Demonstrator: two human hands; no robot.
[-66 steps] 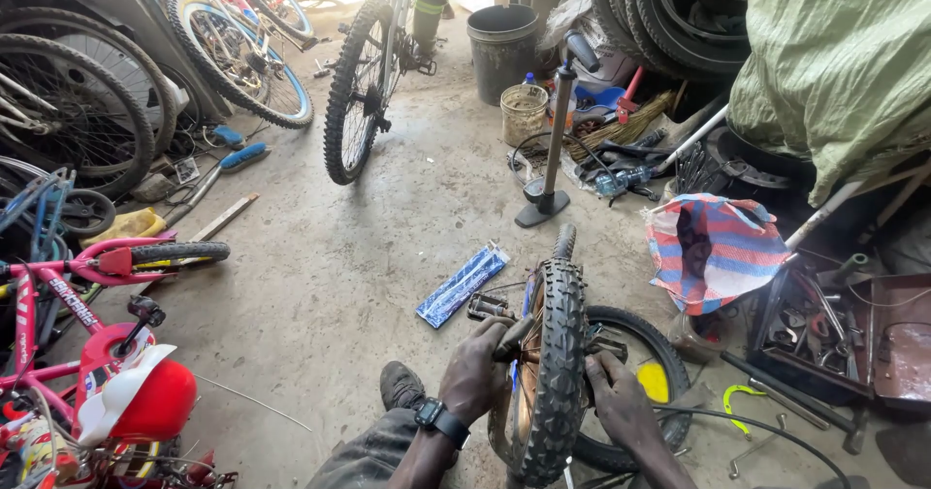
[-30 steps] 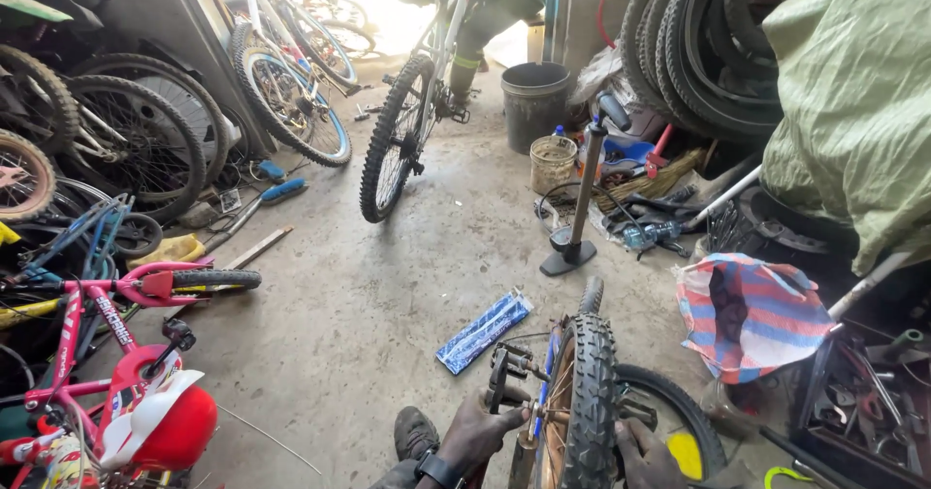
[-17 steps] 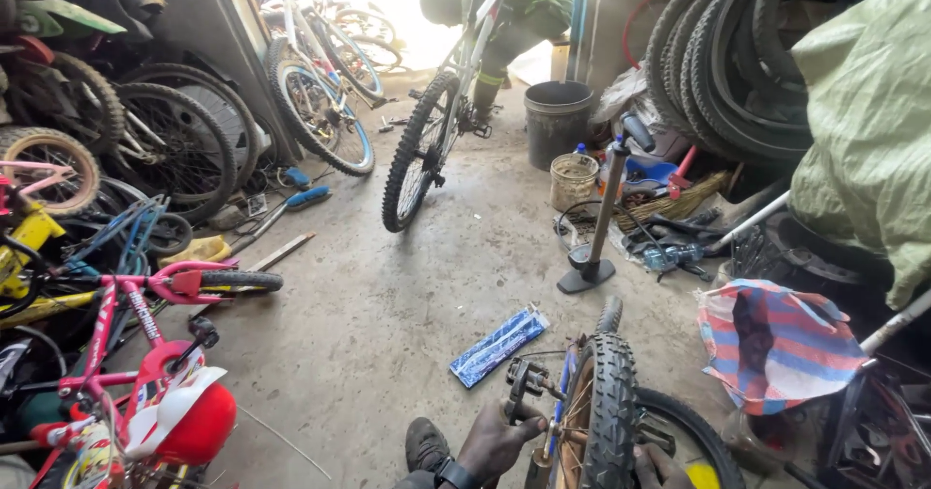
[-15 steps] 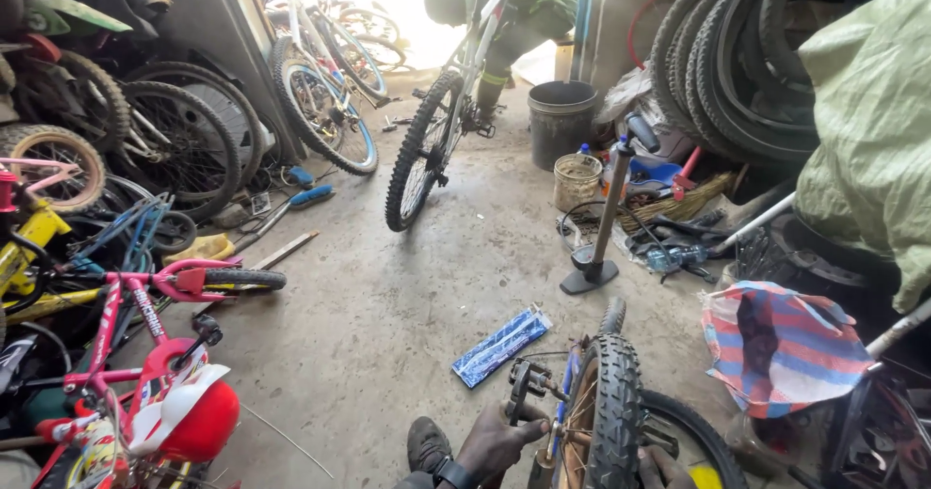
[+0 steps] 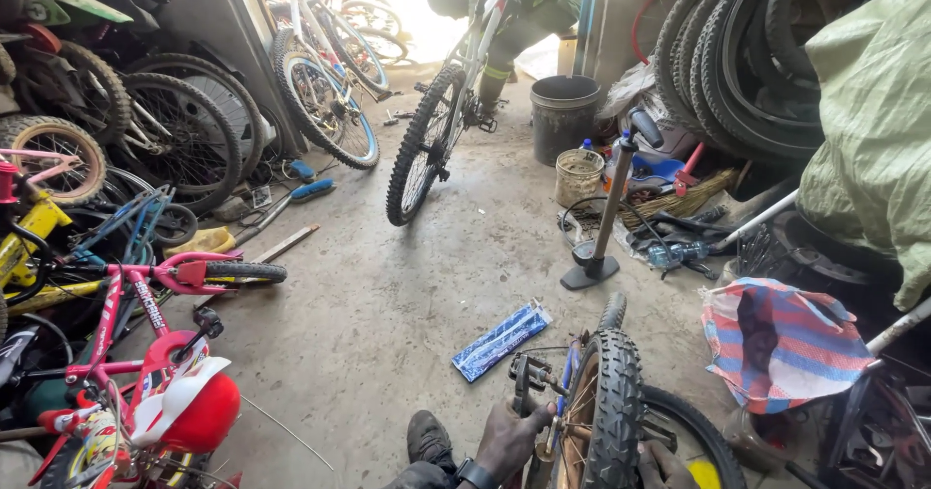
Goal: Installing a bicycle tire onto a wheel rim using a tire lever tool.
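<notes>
Concrete workshop floor is crowding with bikes; near, the left hand is gripping the knobby wheel at its spokes—stiff, weighty, grippy—while the right hand is resting beside it, its grip hidden.

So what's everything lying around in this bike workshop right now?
Knobbly wheel: one, black tyre, upright between the hands, bottom centre.
Pedal crank: one, dark, beside the left hand.
Flat packet: one, blue, on the concrete floor.
Floor pump: one, grey, standing mid-floor.
Bucket: one, dark, by the doorway.
Mountain bike: one, white-framed, a person bent over it.
Child's bike: one, pink and red, left.
Striped bag: one, red-blue, right.
Left hand: on the crank.
Right hand: behind the tyre, mostly hidden.
</notes>
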